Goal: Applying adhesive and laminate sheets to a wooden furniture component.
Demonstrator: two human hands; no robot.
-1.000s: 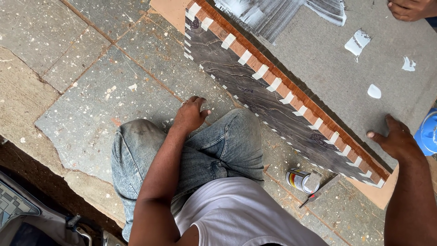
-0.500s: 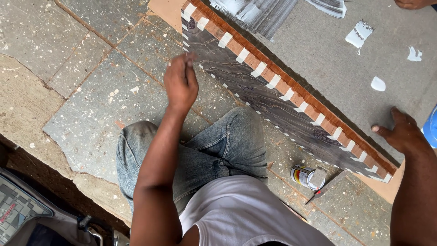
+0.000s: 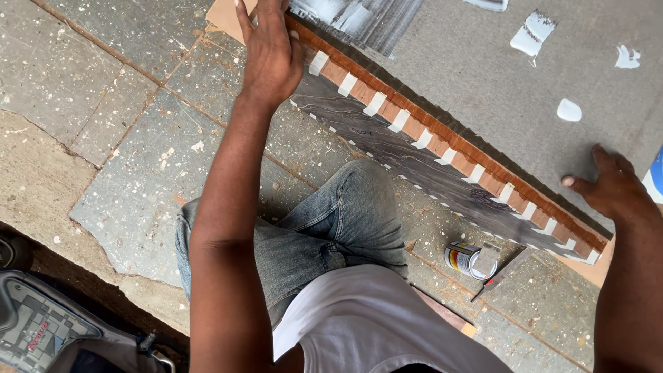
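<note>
Under both hands, long dark laminated board (image 3: 442,173) lay. Left hand (image 3: 271,55), right hand (image 3: 611,190): fingers spread flat. Judged stiff, heavy; grip at both ends.

grey panel (image 3: 483,76) flecked with white paint patches; reddish-brown edge strip (image 3: 442,135) crossed by evenly spaced white tape pieces; dark grey wood-grain laminate strip (image 3: 387,148); speckled grey stone floor (image 3: 90,90); faded blue jeans (image 3: 324,228); white shirt (image 3: 373,324); red-and-yellow labelled can (image 3: 469,259).

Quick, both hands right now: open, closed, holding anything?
Left hand: open, fingers spread, flat on the end of the dark board, gripping nothing.
Right hand: open, flat on the grey sheet, holding nothing.
</note>
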